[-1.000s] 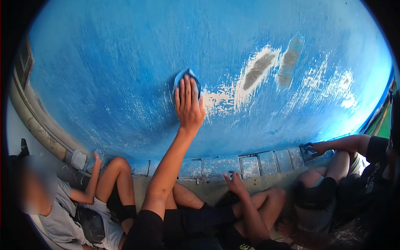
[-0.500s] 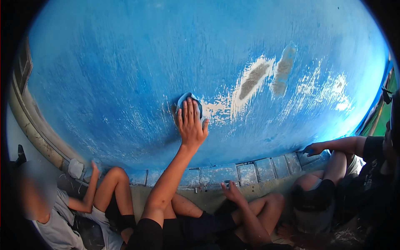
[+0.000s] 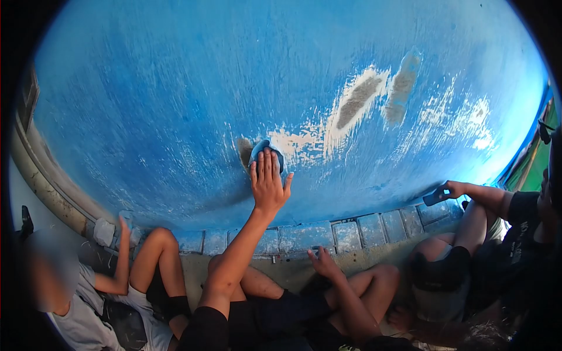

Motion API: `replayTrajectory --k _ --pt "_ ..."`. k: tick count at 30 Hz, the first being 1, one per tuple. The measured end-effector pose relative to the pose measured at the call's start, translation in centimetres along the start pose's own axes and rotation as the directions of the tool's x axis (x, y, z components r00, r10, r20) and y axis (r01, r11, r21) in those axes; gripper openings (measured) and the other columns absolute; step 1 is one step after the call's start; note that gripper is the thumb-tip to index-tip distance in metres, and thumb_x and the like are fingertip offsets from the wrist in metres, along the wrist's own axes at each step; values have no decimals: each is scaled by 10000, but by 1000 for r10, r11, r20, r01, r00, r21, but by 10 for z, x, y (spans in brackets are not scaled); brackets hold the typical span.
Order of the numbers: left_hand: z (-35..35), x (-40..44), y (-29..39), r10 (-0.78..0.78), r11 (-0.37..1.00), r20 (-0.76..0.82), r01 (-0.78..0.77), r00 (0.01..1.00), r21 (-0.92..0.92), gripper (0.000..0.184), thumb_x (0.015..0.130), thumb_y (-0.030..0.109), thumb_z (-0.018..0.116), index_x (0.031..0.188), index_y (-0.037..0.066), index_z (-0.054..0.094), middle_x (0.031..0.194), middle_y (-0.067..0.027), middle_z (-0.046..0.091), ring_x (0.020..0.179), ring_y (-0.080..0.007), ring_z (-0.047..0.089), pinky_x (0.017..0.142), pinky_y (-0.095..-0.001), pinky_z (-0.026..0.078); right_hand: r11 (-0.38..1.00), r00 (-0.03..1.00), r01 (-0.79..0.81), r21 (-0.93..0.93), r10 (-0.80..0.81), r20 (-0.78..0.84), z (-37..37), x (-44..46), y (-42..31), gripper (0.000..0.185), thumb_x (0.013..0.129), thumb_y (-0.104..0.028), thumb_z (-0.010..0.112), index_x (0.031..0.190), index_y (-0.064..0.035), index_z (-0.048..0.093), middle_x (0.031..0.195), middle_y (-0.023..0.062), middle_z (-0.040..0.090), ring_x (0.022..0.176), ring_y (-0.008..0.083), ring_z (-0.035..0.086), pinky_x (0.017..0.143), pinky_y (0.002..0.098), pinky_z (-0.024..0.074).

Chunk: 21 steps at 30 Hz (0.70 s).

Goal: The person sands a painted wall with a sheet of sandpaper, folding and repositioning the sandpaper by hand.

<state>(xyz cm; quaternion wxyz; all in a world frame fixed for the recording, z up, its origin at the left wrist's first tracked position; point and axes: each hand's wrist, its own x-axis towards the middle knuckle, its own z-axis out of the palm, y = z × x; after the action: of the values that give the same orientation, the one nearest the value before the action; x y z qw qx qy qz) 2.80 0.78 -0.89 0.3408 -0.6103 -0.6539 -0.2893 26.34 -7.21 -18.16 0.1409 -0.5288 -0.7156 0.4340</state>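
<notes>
My left hand (image 3: 269, 186) lies palm-in against the blue painted wall (image 3: 193, 99), fingers together. Under its fingers is a bent sheet of sandpaper (image 3: 259, 150), its edge curling out above the fingertips. A bare grey patch (image 3: 244, 153) shows just left of the sheet, and scraped white paint (image 3: 298, 143) is to the right. My right hand (image 3: 323, 263) hovers low near my right knee, away from the wall. Its fingers are loosely bent and apart, with nothing I can make out in them.
A ledge of blue-stained blocks (image 3: 304, 238) runs along the wall's foot. On the left, a seated person's hand (image 3: 124, 225) is near a pale stone chunk (image 3: 104, 232). At right, another person's hand (image 3: 453, 189) holds a dark sheet (image 3: 434, 197) by the wall.
My left hand has slid down the wall with the sandpaper, exposing more of the grey patch. The right-hand person's dark sheet has come into clearer view. My right hand stays low.
</notes>
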Motion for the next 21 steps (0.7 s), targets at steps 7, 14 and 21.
replayTrajectory --k 7,14,21 --pt "4 -5 1 -24 1000 -41 24 999 15 707 951 468 424 1426 -44 314 1512 -193 260 1416 -323 214 1145 -493 123 998 998 56 22 -55 -19 2 2 9 696 936 -506 475 1267 101 398 1240 373 447 1170 500 454 973 484 396" --pt "6 -10 3 -12 999 -39 14 999 42 756 940 482 449 1420 -80 292 1509 -232 234 1415 -362 195 1142 -515 116 999 999 36 8 -36 -19 -3 -3 0 774 924 -529 481 1320 123 348 1276 375 427 1206 493 434 995 473 385" --pt "9 -14 1 56 996 -52 -52 997 79 820 931 471 471 1413 -140 215 1497 -318 149 1396 -477 119 1119 -590 72 1000 1000 5 20 -5 6 -6 -5 -5 808 921 -536 481 1345 132 318 1309 376 405 1227 486 419 1021 466 365"
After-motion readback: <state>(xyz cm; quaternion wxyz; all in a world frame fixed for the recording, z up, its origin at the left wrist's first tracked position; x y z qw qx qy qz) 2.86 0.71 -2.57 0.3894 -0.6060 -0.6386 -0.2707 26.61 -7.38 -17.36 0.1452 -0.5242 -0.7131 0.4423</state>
